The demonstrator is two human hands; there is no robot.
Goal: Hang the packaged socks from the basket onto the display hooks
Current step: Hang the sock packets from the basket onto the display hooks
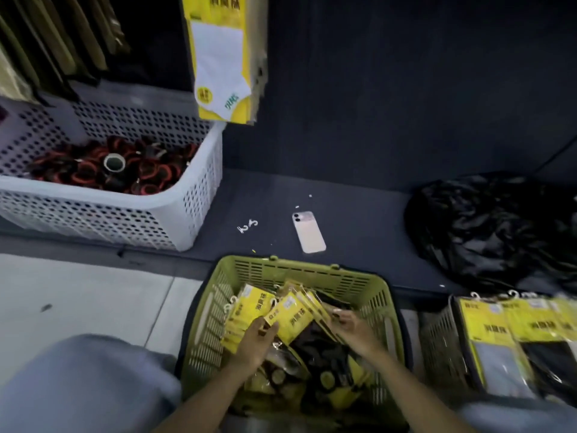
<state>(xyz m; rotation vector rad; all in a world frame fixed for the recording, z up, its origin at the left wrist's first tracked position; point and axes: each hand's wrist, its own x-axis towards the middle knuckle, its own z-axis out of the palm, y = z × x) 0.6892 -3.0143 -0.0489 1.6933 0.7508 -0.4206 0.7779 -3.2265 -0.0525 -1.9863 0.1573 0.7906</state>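
While a fanned bundle of packaged socks (pixel 288 314) sits low in the green basket (pixel 312 270), the left hand (pixel 257 337) and right hand (pixel 352 328) grip it from either side, likely squaring it for hanging beside the displayed pack (pixel 218 57) above.

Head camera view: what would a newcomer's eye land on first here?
The green basket at bottom centre, piled with yellow sock packs, draws the eye first, with the left hand and right hand gripping packs inside it. Next comes the bright white sock pack hanging at top centre-left, then the pale phone lying on the dark shelf between them.
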